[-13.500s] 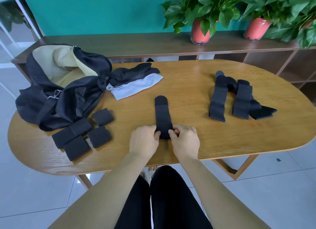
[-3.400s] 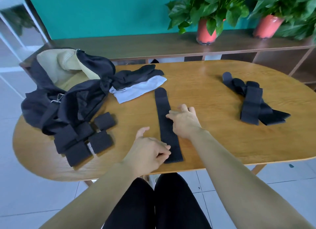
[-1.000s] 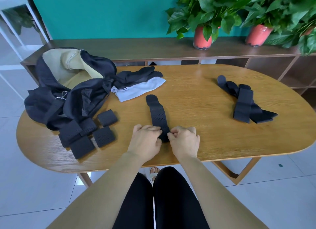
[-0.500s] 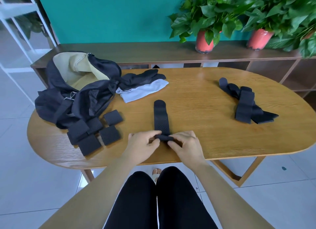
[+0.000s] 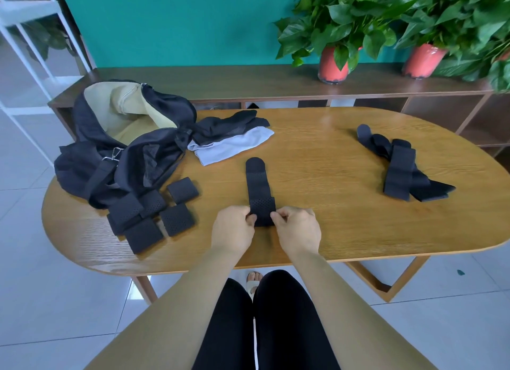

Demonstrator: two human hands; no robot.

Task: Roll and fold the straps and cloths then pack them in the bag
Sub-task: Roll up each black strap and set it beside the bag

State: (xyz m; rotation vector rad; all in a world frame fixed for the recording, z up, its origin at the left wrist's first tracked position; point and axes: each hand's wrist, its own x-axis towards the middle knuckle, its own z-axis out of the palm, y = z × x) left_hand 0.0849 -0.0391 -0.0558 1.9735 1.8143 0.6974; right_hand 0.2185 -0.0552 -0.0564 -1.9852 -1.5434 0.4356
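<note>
Black strap [image 5: 258, 187] lies flat on the wooden table [image 5: 345, 231], its rolled near end mostly buried between the hands. Left hand [image 5: 233, 227] and right hand [image 5: 298, 228], knuckles up, each pinch one side of the roll. Finished rolls [image 5: 154, 212] by the bag [image 5: 124, 148]: five-ish, they overlap. Two cloths [image 5: 234, 143].

A tidy indoor room, probably a living space or a small office lounge.
An oval wooden surface [image 5: 317, 154] stands on a pale tiled floor [image 5: 55, 300] before a teal wall [image 5: 179, 24]. A low dark-wood shelf unit [image 5: 220, 82] behind it carries leafy potted plants [image 5: 345, 19], and a white rack [image 5: 24, 16] stands at the left edge.
</note>
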